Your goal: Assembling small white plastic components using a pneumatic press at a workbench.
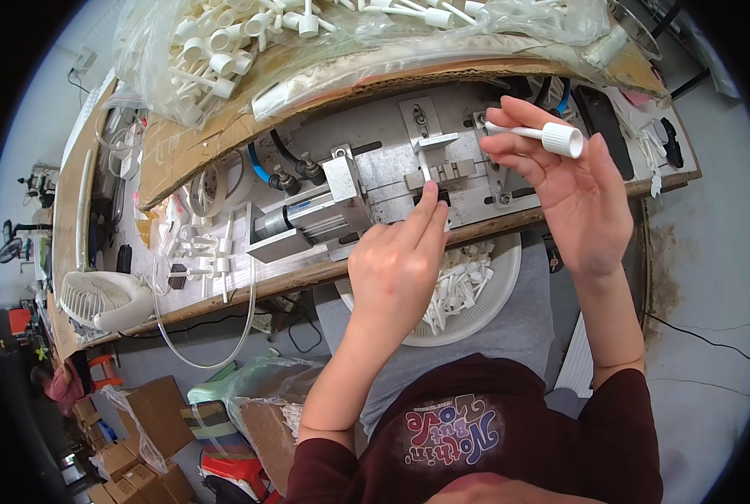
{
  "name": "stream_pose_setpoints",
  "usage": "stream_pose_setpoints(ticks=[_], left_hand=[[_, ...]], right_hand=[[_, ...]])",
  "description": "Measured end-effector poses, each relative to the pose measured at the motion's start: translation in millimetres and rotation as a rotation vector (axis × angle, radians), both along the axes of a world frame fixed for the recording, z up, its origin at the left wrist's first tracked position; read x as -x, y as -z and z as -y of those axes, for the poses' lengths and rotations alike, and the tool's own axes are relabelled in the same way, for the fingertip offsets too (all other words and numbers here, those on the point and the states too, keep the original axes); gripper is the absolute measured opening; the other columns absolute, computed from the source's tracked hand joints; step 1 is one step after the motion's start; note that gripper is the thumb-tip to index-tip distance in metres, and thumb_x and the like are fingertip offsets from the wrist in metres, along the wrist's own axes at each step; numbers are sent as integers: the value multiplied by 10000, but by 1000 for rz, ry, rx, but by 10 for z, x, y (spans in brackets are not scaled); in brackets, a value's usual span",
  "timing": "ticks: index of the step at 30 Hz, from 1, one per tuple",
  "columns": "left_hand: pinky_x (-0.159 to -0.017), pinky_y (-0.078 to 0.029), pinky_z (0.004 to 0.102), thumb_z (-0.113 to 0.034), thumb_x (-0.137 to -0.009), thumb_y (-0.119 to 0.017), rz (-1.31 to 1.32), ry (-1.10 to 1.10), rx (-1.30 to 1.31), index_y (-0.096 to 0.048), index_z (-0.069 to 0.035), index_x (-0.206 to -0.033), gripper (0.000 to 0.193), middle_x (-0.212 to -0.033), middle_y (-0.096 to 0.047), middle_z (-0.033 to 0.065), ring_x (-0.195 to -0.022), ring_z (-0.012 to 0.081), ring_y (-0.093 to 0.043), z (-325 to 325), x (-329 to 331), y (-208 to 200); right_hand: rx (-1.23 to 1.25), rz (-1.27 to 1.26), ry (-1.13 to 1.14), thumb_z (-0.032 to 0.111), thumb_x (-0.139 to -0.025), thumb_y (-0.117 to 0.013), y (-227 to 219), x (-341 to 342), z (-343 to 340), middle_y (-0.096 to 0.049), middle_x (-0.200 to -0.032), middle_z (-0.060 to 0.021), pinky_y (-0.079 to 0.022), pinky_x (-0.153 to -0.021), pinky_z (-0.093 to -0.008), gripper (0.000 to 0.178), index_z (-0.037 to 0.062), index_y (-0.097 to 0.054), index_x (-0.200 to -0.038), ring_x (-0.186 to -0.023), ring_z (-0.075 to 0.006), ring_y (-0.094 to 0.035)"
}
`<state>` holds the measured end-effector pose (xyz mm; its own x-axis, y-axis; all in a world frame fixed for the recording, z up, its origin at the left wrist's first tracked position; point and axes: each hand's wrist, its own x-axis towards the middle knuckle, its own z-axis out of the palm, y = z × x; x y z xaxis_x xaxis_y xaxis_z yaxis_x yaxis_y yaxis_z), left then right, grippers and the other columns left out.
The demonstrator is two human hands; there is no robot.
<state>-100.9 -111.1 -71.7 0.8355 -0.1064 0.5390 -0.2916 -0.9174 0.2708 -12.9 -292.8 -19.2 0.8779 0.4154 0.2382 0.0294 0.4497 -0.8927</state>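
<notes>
From the head cam, looking down: our right hand (585, 197) has a white cap w/ a thin stem (541, 134) pinched between thumb and fingertips (509, 109), grip closed around the stem, the ribbed cap end sticking out to the right of the pinch, stem end poking left toward the metal jig (442, 168). Our left hand (396, 269) lies w/ fingers stretched forward, tips pressed on the small dark block at the jig's near edge; nothing looks held in it, tho we can't tell what's under the fingertips. We judge we're at the loading step: one piece in hand, raised just above and right of the jig slot, not yet seated. Next move prob. calls for lining the stem up w/ the narrow slot and easing it in straight, left fingers kept out of the clamp by the air cylinder (308, 218). The piece itself: plain white plastic, round ribbed cap, open end facing us, slim straight tube. Below the left wrist a white bowl (501, 286) sits on our lap w/ more such pieces; beyond the jig, a clear bag (157, 59) full of them on cardboard.
</notes>
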Motion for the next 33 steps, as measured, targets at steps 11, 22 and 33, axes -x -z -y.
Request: stream_pose_setpoints(ticks=[11, 22, 33], left_hand=[[-563, -518, 278, -156, -774, -831, -124, 108, 142, -760, -63, -1008, 262, -1027, -752, 70, -598, 162, -649, -105, -84, -229], [-825, -533, 425, -289, -855, -756, 160, 74, 179, -737, 17, -958, 323, -947, -675, 205, -940, 372, -668, -333, -1494, -989], [-675, -556, 344, -210, -773, -822, 57, -20, 267, -763, -33, -968, 270, -813, -705, 93, -754, 223, -722, -284, -1710, -914]], right_hand=[[718, 745, 233, 1, -799, -761, 56, 225, 110, -645, -1247, -140, -581, -826, -317, 305, 10, -680, -1092, -1034, -244, -678], [1026, 1268, 286, 78, -730, -683, 462, 324, -178, -697, -1206, -166, -493, -617, -280, 242, 11, -647, -960, -733, -153, -681], [1186, 1235, 222, 42, -723, -676, 381, 298, -274, -695, -1256, -137, -475, -532, -284, 250, 28, -664, -972, -535, -179, -560]])
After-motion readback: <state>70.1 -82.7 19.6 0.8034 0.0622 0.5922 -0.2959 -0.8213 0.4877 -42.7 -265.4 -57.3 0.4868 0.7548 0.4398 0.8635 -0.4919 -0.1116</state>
